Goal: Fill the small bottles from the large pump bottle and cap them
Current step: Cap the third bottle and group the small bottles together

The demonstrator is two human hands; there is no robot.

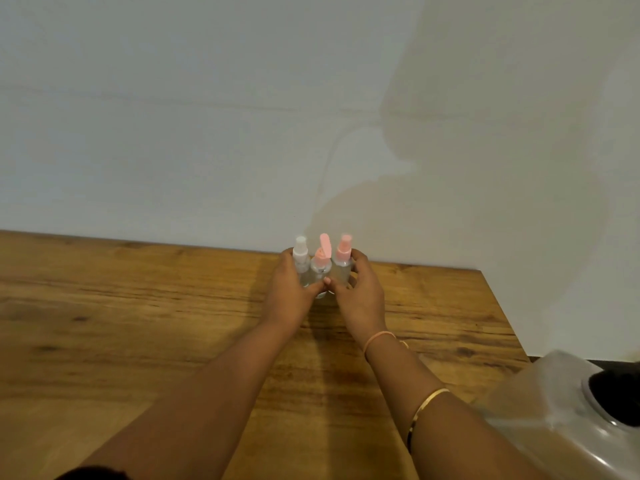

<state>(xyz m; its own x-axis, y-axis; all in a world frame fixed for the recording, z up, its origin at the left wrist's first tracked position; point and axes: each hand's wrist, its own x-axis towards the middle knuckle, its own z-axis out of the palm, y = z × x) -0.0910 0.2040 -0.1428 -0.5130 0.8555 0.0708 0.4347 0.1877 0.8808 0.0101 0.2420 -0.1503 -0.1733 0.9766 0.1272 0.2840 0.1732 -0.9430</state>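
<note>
Both hands hold the small bottles (321, 271) as one cluster. The left hand (294, 289) curls round the left side and the right hand (360, 292) round the right. The thumbs meet across the near face, so the grip is narrow and closed on all three together.

The cluster stands upright at the far edge of the wooden table (138, 323), just beside the white wall (207, 116) and a little right of the middle. The left bottle carries a white spray top (300, 249), and the right one a pink spray top (343, 251). The middle one has a pink flip lid (324, 244) that appears to stand open. Their bodies are clear, and whether they contain liquid cannot be told from this view.

The large pump bottle (561, 417) sits at the near right corner, blurred, translucent with a dark top, and well apart from the cluster. A pink band (379, 339) and a gold bangle (427, 403) circle the right wrist.

The step in hand looks like gathering or squaring up the three bottles, not pumping, since neither hand is near the pump. If they are unfilled, the next move calls for loosening the shared grip, taking one bottle, removing its top and bringing it near and right, under the pump's spout. If they are filled, the open flip lid needs pressing shut while one hand steadies the bottle against tipping.
</note>
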